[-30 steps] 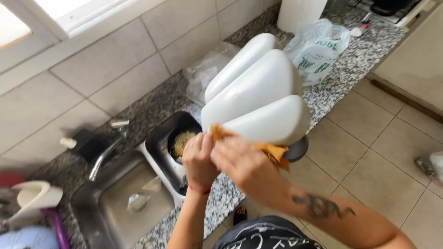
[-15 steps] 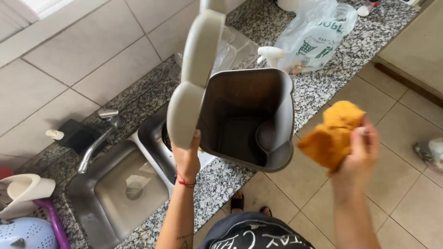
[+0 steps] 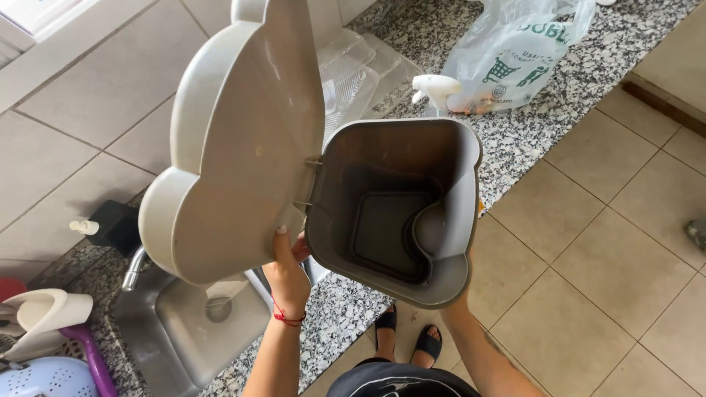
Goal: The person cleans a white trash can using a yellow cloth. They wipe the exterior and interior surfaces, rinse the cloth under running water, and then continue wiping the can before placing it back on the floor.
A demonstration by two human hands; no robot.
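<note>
Speckled granite desk (image 3: 529,140); left hand (image 3: 288,276) fingers grip smooth grey lobed plastic lid (image 3: 235,147), hinged open on rounded-square bin (image 3: 393,209). Right hand hidden behind bin, grip unclear.

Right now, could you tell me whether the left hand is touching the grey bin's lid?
Touching: the head view shows the left hand with its thumb pressed against the lid.

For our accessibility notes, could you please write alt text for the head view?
A person's left hand props open the lid of an empty grey bin, held above a granite counter beside a sink; the right hand is hidden behind the bin.
</note>
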